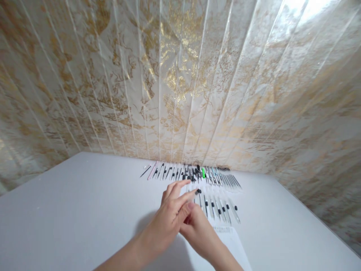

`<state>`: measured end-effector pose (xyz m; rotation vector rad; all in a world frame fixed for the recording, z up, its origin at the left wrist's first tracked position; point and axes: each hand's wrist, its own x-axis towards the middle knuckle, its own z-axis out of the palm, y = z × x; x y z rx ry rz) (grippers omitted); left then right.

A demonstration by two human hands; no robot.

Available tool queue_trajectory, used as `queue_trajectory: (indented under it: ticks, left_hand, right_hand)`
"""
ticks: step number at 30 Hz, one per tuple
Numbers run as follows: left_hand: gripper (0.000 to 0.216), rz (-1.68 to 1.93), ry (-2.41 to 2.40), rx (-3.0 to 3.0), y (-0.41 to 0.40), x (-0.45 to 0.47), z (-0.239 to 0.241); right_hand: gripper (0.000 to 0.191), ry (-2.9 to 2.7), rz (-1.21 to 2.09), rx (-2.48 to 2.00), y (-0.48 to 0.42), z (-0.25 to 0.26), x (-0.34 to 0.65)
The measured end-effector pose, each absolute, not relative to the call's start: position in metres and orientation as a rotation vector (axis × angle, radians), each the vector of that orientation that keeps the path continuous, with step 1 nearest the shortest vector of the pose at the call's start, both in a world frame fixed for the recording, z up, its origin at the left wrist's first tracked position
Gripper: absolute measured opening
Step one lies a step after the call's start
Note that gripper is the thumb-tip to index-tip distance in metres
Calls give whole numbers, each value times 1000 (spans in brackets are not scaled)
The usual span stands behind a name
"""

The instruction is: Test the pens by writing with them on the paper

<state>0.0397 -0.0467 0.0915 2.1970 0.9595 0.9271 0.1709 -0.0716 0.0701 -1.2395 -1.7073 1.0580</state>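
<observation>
My left hand [170, 216] reaches in from the lower left with its fingers stretched forward and slightly apart, and I see nothing gripped in it. It lies over my right hand [199, 229], whose fingers are hidden beneath it. Both hands hover at the near row of clear pens with black parts [222, 209] on the white table [70, 203]. One pen's black end [198, 191] shows just past my left fingertips; which hand touches it I cannot tell. Behind lies a longer row of pens [194, 173] along the wall, one with a green part [203, 172].
A white sheet of paper [232, 241] lies under my right wrist. A glossy gold-and-white panelled wall [180, 82] rises right behind the pens and wraps round both sides. The table's right edge [318, 222] runs close to the wall.
</observation>
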Motion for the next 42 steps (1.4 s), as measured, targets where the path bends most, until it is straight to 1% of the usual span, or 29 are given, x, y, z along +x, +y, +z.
queue_trajectory:
  ticks: [2, 4, 7, 9, 11, 13, 15, 17, 20, 23, 25, 28, 31, 42]
  left_hand:
    - [36, 924, 929, 2176, -39, 38, 85]
    - [36, 967, 954, 2155, -25, 33, 72]
    - [32, 888, 1076, 2277, -6, 24, 42]
    - [39, 783, 1095, 2368, 0, 21, 21]
    - [43, 710, 1070, 2444, 1, 21, 7]
    - [38, 664, 1041, 2500, -1, 22, 0]
    - [26, 639, 1050, 2534, -2, 23, -1]
    - [14, 623, 1086, 2546, -1, 23, 1]
    - [7, 615, 1096, 2520, 3, 21, 3]
    - [7, 693, 1082, 2403, 6, 17, 1]
    - [8, 755, 1090, 2265, 7, 14, 1]
    - [9, 789, 1101, 2039, 7, 10, 2]
    - [14, 816, 1113, 1906, 7, 9, 5]
    - [15, 797, 1125, 1895, 7, 9, -2]
  right_hand:
    - [31, -1721, 981, -1317, -71, 70, 176]
    - [31, -1686, 922, -1378, -73, 74, 188]
    - [27, -1558, 956, -1413, -84, 80, 205]
    - [22, -1477, 983, -1435, -94, 76, 207]
    - [15, -1398, 1018, -1447, -101, 65, 201]
    - [7, -1325, 1071, -1433, -105, 48, 189]
    - [6, -1296, 1103, -1425, -106, 29, 175]
    - [13, -1297, 1080, -1446, -108, 12, 163]
    - [18, -1290, 1006, -1463, -112, -6, 152]
    - [19, -1311, 953, -1476, -115, -14, 148]
    - [17, -1353, 921, -1499, -116, -16, 147]
    - [13, -1387, 891, -1541, -116, -15, 147]
    - [15, -1388, 897, -1561, -118, -14, 146]
    - [11, -1501, 867, -1514, -120, -16, 149]
